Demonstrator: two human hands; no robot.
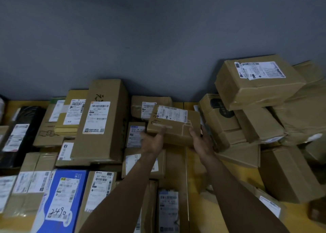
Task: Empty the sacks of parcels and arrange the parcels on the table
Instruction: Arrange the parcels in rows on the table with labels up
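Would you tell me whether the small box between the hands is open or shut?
Shut: the box shows no raised flaps; a shipping label lies flat on top.
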